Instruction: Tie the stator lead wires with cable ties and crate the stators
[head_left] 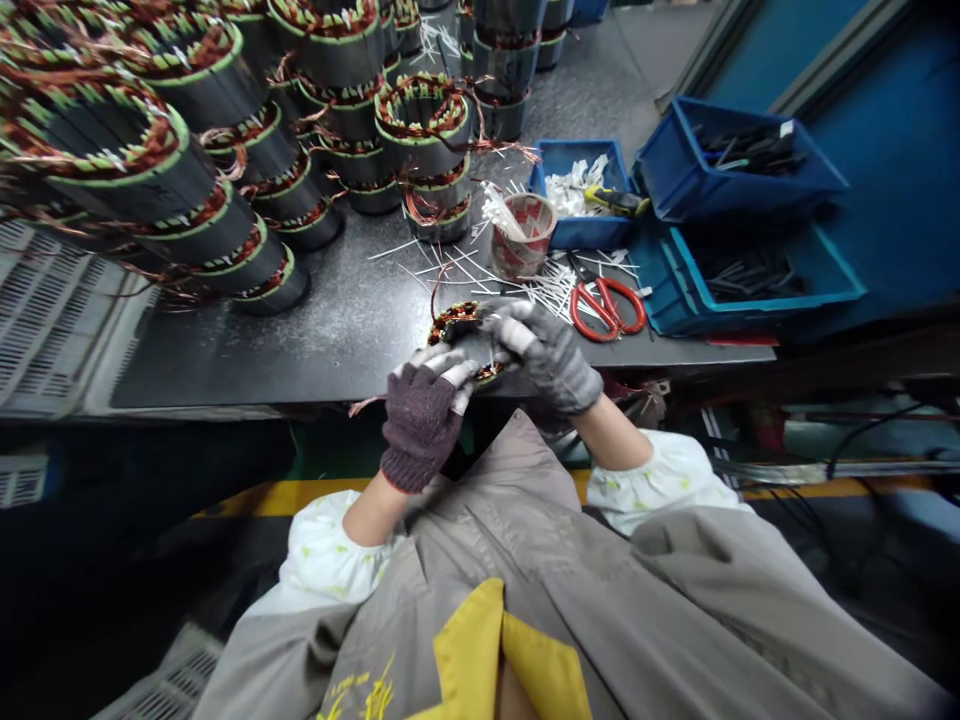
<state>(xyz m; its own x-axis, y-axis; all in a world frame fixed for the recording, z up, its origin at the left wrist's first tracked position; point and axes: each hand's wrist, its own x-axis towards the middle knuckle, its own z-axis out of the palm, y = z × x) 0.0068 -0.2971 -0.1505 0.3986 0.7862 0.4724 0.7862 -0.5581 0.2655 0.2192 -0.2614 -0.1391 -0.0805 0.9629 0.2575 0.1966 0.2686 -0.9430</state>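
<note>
A small stator (pixel 459 322) with shiny copper wire is held at the near edge of the counter (pixel 300 340), right in front of the person. Both hands are on it. The left hand (pixel 424 410) wears a dark purple glove, and its grip is closed around the near side of the small stator. The right hand (pixel 551 360) wears a grey glove. Its grip is closed over the top and right side, with the fingers (pixel 504 322) curled across the wire. The two hands touch each other there.

Just beside the right hand lie red scissors (pixel 607 305), flat on the counter. Thin white strips (pixel 480 268) are scattered behind the small stator. A paper cup (pixel 525 240) stands among them with more strips stuck in it. To the right are three blue bins (pixel 577 160). The nearest one to the cup has white bits and a yellow and black tool (pixel 616 201) in it. The other two hold dark parts.

Big stators (pixel 150 150) are piled in tall stacks at the back and left of the counter.
</note>
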